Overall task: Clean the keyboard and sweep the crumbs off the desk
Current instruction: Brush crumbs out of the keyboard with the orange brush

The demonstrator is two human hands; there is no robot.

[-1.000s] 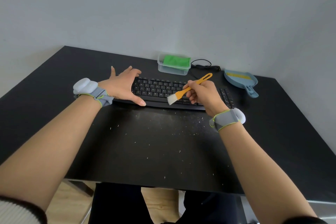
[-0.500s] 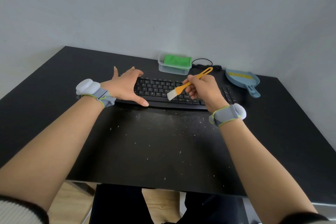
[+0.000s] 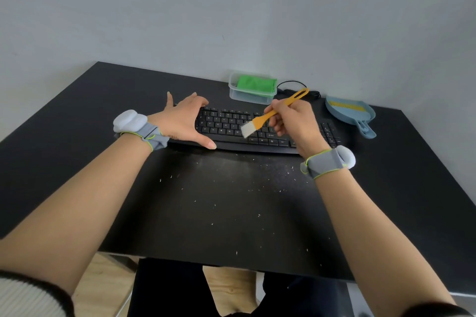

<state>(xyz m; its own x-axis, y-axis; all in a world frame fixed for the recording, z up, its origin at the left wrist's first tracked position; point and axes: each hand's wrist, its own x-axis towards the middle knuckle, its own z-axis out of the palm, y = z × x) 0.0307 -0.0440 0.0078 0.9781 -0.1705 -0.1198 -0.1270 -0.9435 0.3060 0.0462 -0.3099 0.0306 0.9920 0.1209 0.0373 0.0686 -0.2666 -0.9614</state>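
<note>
Black table [image 3: 77, 121]: spans the middle of the frame, set against a pale wall.
Keyboard [image 3: 231, 127]: black, laid at centre frame, upper half.
Left hand [image 3: 184, 121]: spread open, clasped over the keyboard's left end, thumb on the near edge.
Right hand [image 3: 296, 123]: closed around the handle of a brush [image 3: 268, 116], orange, white bristles pointed at the keys at centre.
Crumbs [image 3: 231, 188]: pale flecks scattered on the table below the keyboard.
Clear box [image 3: 251, 94]: behind the keyboard, green cloth [image 3: 256, 83] held inside.
Blue dustpan [image 3: 353, 116]: right of centre, beside the keyboard.
Wristbands: grey, worn on both wrists.
</note>
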